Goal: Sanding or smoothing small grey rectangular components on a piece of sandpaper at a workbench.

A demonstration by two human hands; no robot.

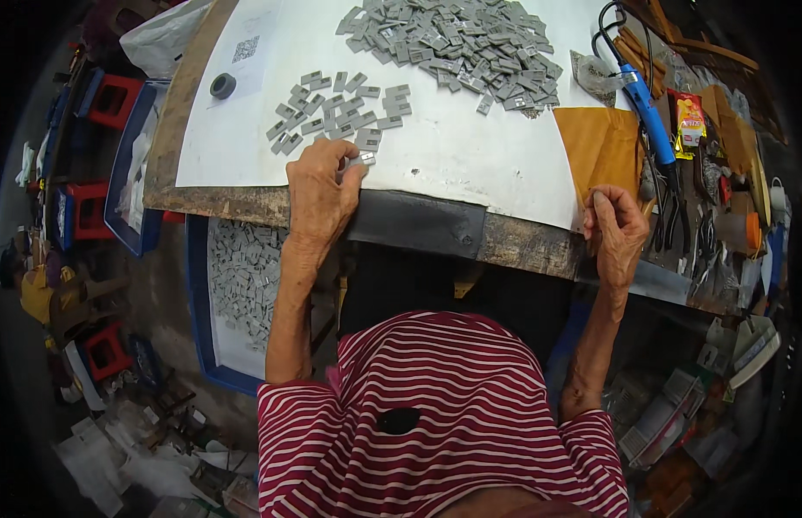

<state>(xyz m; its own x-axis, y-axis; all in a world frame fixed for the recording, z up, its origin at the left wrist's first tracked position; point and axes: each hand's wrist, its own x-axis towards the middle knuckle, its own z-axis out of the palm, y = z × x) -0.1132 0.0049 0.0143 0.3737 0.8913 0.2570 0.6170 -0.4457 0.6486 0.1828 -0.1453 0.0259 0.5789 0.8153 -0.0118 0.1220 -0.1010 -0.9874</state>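
At the table's near edge, my left hand point(321, 188) is closed, thumb and fingertips pinching a small grey block point(366, 158) with a shiny face. Just beyond it lies a loose group of similar small grey rectangular blocks point(332, 112) on the white sheet point(478, 164). A large heap of the same blocks point(457, 43) covers the far middle. My right hand point(618, 229) is at the right, by the near corner of a brown paper sheet point(599, 147). Its thumb and fingers are pinched together; anything between them is too small to make out.
A blue corded hand tool point(647, 116), pliers point(674, 211) and a red-yellow packet point(690, 121) crowd the right side. A dark round piece point(222, 85) sits far left. Below the table's left edge is a blue tray point(202, 324) of grey blocks. Red stools point(116, 99) stand further left.
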